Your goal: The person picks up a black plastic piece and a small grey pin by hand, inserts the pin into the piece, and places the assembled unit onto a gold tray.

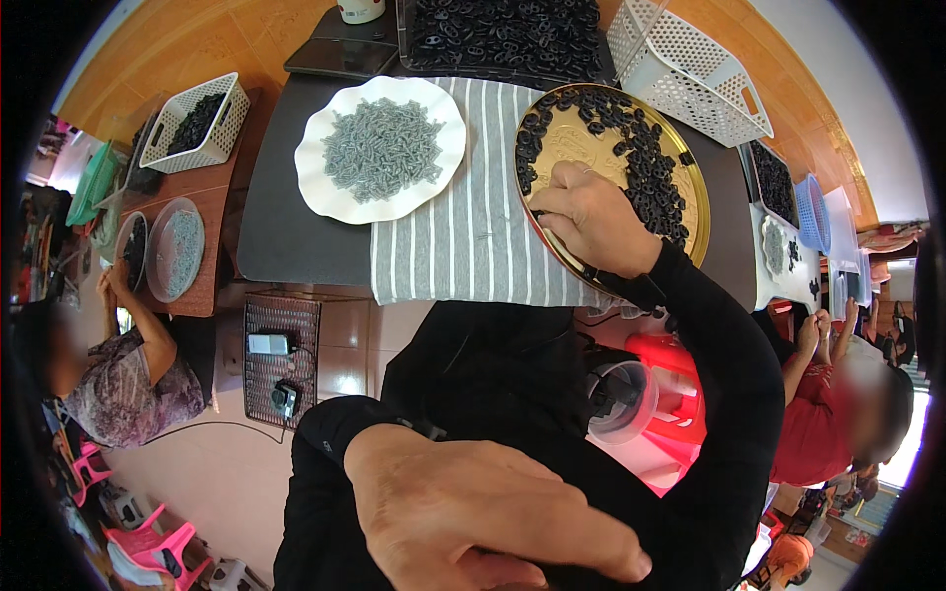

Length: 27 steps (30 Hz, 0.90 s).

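My right hand [601, 217] reaches over a round gold tray [572, 138] that holds many small black plastic pieces [655, 177]. Its thumb and fingers pinch together near the tray's left rim, with a bit of a black plastic piece [537, 213] showing at the fingertips. Low in front of my body, my left hand [473, 502] is seen from the back. Its fingers curl toward the right with the thumb tucked below; anything inside is hidden. A white scalloped plate [311, 163] heaped with small grey screw-like pieces [384, 148] lies left of the tray.
A striped cloth [443, 251] lies under plate and tray on the dark table [286, 227]. Behind stand a bin of black pieces [503, 39] and a white perforated basket [680, 79]. People work at side tables left [128, 384] and right [818, 414]. A red stool [670, 394] stands below.
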### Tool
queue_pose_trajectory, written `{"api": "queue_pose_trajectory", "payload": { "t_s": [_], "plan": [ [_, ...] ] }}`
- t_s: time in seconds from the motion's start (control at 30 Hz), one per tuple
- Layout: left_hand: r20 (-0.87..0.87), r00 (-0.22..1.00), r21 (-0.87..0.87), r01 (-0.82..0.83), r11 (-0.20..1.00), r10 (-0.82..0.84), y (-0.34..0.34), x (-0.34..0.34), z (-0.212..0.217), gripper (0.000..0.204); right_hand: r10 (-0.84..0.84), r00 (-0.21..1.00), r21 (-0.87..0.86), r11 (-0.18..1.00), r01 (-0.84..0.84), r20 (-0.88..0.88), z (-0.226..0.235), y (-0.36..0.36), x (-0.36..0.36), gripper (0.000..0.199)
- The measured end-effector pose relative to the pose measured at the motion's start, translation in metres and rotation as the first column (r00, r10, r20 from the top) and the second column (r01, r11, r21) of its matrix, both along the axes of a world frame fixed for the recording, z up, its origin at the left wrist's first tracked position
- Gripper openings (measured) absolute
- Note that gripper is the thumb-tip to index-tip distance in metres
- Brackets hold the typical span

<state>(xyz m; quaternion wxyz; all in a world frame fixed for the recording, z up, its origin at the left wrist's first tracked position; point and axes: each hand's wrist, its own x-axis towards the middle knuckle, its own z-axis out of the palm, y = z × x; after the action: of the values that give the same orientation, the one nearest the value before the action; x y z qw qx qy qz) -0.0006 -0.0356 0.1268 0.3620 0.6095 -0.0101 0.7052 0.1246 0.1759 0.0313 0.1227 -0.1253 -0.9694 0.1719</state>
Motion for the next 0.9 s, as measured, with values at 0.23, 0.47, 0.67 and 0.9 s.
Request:
{"api": "queue_pose_trajectory", "payload": {
  "t_s": [0.23,0.47,0.67,0.9],
  "plan": [
    [-0.485,0.699,-0.338,-0.704,0.624,0.525,-0.037,0.026,0.002,0.008,0.004,1.000,0.150,0.989,-0.007,0.019,-0.007,-0.004,0.009,0.006],
    [-0.598,0.723,0.007,-0.428,0.904,0.347,-0.023,-0.009,0.008,0.007,-0.151,0.968,-0.137,0.983,0.126,-0.199,0.009,-0.011,0.019,0.006],
    [-0.755,0.370,-0.106,-0.884,0.456,0.542,0.009,-0.052,-0.049,0.004,-0.358,0.923,-0.477,0.842,0.253,-0.143,0.030,-0.052,0.060,0.007],
    [-0.841,0.117,0.094,-0.930,0.356,0.528,0.051,-0.036,-0.087,0.010,-0.603,0.791,-0.887,0.414,0.205,-0.099,0.013,-0.096,0.070,0.009]
  ]
}}
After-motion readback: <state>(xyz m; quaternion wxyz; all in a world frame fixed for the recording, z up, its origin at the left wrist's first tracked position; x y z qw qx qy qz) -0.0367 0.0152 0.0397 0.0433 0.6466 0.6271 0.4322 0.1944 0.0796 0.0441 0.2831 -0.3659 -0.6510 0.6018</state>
